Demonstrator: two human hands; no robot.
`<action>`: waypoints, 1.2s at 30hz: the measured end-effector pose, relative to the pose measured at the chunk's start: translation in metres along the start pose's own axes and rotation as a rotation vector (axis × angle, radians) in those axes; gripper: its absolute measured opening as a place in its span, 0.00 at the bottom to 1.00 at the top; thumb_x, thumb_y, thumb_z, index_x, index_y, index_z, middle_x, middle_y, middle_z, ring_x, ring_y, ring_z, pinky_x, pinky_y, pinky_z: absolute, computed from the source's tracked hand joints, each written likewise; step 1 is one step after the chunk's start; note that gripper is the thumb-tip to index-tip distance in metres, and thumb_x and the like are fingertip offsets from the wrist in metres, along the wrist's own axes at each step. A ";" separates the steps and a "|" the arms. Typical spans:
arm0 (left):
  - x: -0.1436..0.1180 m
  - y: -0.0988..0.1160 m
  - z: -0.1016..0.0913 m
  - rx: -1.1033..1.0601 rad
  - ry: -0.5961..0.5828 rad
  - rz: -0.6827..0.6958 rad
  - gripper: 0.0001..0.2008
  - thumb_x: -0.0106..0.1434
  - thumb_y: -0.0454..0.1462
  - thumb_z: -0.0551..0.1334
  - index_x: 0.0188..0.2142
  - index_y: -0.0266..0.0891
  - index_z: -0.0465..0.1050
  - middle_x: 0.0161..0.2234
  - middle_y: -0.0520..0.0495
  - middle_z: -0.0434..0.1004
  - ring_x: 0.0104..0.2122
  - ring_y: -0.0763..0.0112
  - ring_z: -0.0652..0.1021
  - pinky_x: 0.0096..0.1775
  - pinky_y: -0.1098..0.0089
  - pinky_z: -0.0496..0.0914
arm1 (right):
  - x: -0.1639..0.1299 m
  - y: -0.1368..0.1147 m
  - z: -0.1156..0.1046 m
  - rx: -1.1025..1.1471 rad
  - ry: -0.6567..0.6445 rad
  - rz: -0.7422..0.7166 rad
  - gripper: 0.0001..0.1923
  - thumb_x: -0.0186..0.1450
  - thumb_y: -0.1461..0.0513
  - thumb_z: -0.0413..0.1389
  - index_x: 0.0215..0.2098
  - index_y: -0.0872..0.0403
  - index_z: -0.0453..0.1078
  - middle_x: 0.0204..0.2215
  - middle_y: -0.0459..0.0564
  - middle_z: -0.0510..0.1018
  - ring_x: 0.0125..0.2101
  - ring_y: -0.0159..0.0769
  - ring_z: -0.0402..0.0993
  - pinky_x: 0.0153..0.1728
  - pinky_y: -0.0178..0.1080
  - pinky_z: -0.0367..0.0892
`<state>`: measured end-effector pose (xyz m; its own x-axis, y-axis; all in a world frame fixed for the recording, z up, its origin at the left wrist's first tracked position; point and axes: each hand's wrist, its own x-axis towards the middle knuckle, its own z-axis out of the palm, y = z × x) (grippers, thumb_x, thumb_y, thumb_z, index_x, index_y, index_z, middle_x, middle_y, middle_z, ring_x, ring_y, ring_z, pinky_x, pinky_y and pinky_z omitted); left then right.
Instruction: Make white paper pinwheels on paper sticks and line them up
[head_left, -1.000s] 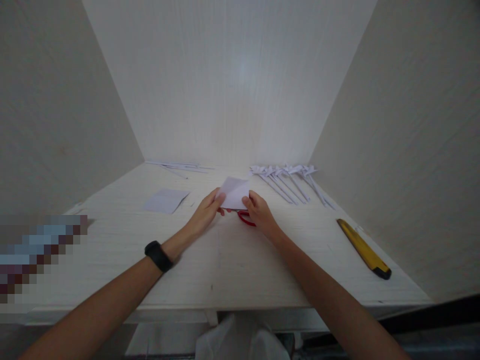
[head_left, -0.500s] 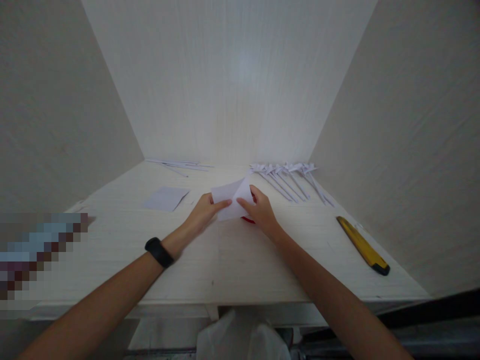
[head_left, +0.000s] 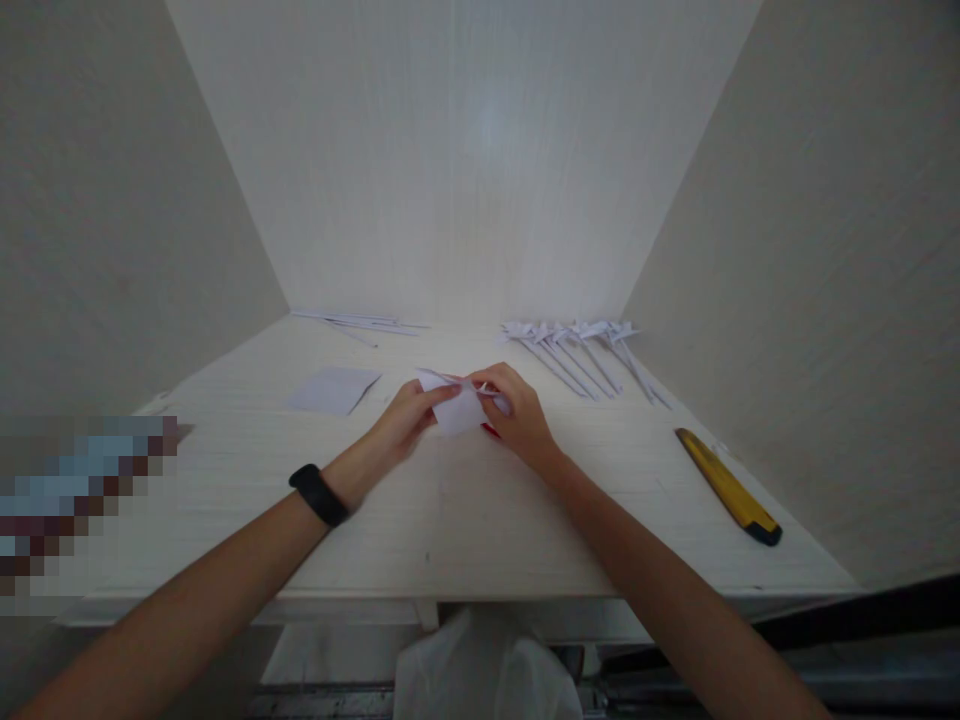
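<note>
Between my two hands, above the middle of the table, is a white sheet of paper (head_left: 456, 412), its far edge bent over. My left hand (head_left: 414, 408) pinches the paper's left side, thumb on top. At the other side my right hand (head_left: 514, 402) is closed on the paper, its fingers curled around the bent part. Under my right hand a small bit of a red object (head_left: 491, 431) shows; the rest of it is hidden. A stack of white paper sheets (head_left: 334, 390) lies flat to the left of my left hand.
Several paper pinwheels on sticks (head_left: 574, 350) lie at the back right. Thin white paper sticks (head_left: 360, 322) lie at the back left. A yellow and black utility knife (head_left: 727, 488) rests near the right wall. Walls enclose the white table (head_left: 300, 560) on three sides.
My right fingers have moved over the paper's far edge and bent it inward; the corner that stood up is now folded down. My left hand keeps its hold in nearly the same place.
</note>
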<state>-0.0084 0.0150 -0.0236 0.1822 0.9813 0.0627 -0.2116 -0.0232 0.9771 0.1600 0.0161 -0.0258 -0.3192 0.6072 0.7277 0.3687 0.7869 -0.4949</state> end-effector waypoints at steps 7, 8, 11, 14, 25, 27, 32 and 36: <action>0.003 0.007 -0.001 -0.199 -0.019 -0.065 0.14 0.55 0.42 0.59 0.37 0.35 0.75 0.34 0.42 0.80 0.35 0.62 0.79 0.38 0.65 0.71 | -0.004 0.008 -0.004 -0.101 -0.035 -0.055 0.22 0.59 0.73 0.46 0.46 0.53 0.72 0.40 0.53 0.69 0.42 0.37 0.68 0.43 0.38 0.66; 0.003 0.009 -0.001 -0.222 -0.029 -0.080 0.16 0.56 0.43 0.58 0.38 0.35 0.74 0.33 0.42 0.80 0.34 0.63 0.79 0.38 0.64 0.72 | -0.004 0.010 -0.005 -0.125 -0.044 -0.054 0.23 0.59 0.74 0.45 0.46 0.52 0.72 0.41 0.53 0.69 0.41 0.37 0.68 0.43 0.38 0.66; 0.001 0.011 0.000 -0.163 -0.023 -0.066 0.17 0.55 0.43 0.63 0.42 0.35 0.72 0.35 0.42 0.80 0.34 0.64 0.79 0.39 0.64 0.72 | -0.004 0.013 -0.007 -0.183 -0.077 -0.054 0.24 0.59 0.74 0.44 0.47 0.52 0.72 0.43 0.53 0.69 0.40 0.36 0.68 0.44 0.39 0.65; 0.001 0.008 0.000 0.020 0.007 -0.008 0.18 0.50 0.36 0.68 0.41 0.36 0.72 0.39 0.42 0.79 0.37 0.65 0.78 0.40 0.66 0.71 | -0.003 0.015 -0.008 -0.181 -0.088 -0.062 0.24 0.58 0.74 0.43 0.46 0.53 0.73 0.44 0.54 0.70 0.41 0.37 0.69 0.45 0.40 0.65; 0.001 0.010 -0.003 0.411 -0.115 0.148 0.11 0.51 0.42 0.67 0.31 0.37 0.76 0.26 0.50 0.77 0.26 0.69 0.73 0.30 0.70 0.67 | 0.000 0.009 -0.001 0.149 -0.096 0.392 0.11 0.59 0.54 0.58 0.35 0.53 0.69 0.30 0.47 0.76 0.30 0.34 0.72 0.32 0.35 0.65; 0.002 0.009 -0.003 0.430 -0.113 0.158 0.11 0.51 0.43 0.67 0.27 0.38 0.76 0.23 0.51 0.74 0.24 0.71 0.71 0.28 0.71 0.65 | -0.001 0.011 0.000 0.156 -0.128 0.399 0.10 0.60 0.54 0.57 0.32 0.52 0.69 0.27 0.45 0.75 0.27 0.32 0.70 0.30 0.34 0.63; 0.003 0.009 -0.004 0.338 -0.118 0.044 0.10 0.49 0.42 0.68 0.23 0.38 0.74 0.20 0.54 0.71 0.21 0.74 0.70 0.27 0.72 0.65 | -0.001 0.016 -0.002 0.168 -0.073 0.425 0.10 0.60 0.55 0.56 0.29 0.53 0.69 0.23 0.43 0.72 0.24 0.30 0.65 0.26 0.33 0.57; 0.004 0.008 -0.005 0.308 -0.122 -0.010 0.06 0.46 0.38 0.69 0.23 0.37 0.76 0.22 0.52 0.76 0.23 0.74 0.73 0.31 0.71 0.68 | 0.000 0.017 -0.003 0.171 -0.067 0.437 0.10 0.59 0.55 0.55 0.28 0.54 0.69 0.22 0.43 0.70 0.23 0.30 0.63 0.25 0.33 0.56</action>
<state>-0.0144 0.0197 -0.0163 0.3001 0.9521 0.0587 0.0881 -0.0889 0.9921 0.1691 0.0288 -0.0330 -0.2236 0.8867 0.4047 0.3337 0.4597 -0.8230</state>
